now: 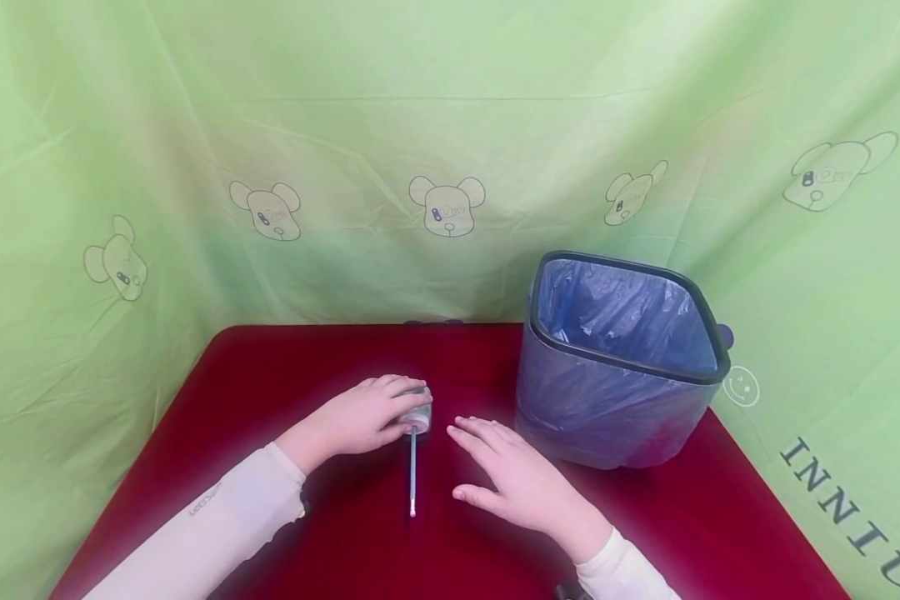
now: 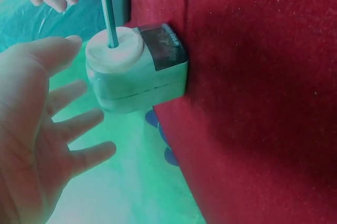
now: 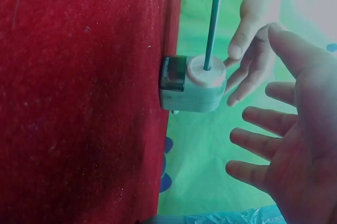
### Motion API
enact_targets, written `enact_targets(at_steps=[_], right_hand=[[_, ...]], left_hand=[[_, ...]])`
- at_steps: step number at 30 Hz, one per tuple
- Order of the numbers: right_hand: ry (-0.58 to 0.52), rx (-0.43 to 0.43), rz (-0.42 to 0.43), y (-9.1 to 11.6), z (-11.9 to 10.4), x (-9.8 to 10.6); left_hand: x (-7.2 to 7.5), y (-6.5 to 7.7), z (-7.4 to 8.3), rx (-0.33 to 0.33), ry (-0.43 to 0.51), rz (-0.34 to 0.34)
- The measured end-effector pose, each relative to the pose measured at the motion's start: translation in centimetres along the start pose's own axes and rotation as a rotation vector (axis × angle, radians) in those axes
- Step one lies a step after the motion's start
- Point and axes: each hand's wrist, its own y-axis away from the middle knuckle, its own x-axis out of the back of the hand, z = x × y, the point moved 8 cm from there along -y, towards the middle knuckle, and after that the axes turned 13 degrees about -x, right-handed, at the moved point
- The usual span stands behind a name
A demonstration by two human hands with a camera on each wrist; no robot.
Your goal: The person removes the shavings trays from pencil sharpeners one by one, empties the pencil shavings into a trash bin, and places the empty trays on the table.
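Observation:
A pencil sharpener (image 1: 420,414) with a pale body, a round white top and a dark see-through compartment stands on the red table. A green pencil (image 1: 413,475) is stuck tip-first into the hole in its top, the eraser end facing me. My left hand (image 1: 367,414) is beside the sharpener on the left, fingers extended; in the left wrist view they spread next to the sharpener (image 2: 142,84) without wrapping it. To the right, my right hand (image 1: 517,479) hovers with fingers straight and thumb apart, holding nothing. The right wrist view shows a gap between it and the sharpener (image 3: 192,99).
A bin (image 1: 615,417) with a dark rim and a bluish plastic liner stands at the back right of the red-covered table (image 1: 300,350), close beyond my right hand. Green curtains (image 1: 360,125) with cartoon bear heads surround the table on the back and sides.

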Motion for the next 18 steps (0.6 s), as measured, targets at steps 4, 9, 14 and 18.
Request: enact_targets(at_steps=[4,9,14,18], right_hand=[[-0.002,-0.001,0.003,0.0,-0.03,0.09],[-0.002,0.002,0.003,0.0,-0.11,0.12],[0.011,0.005,-0.003,0.07,-0.17,0.0],[0.015,0.012,-0.001,0.12,-0.25,-0.01]], left_hand=[[-0.1,-0.15,-0.22,0.001,0.016,-0.012],[0.17,-0.3,-0.05,-0.007,0.009,-0.035],[0.13,-0.47,-0.12,-0.002,0.016,-0.078],[-0.01,-0.53,-0.19,-0.017,-0.005,-0.093]])
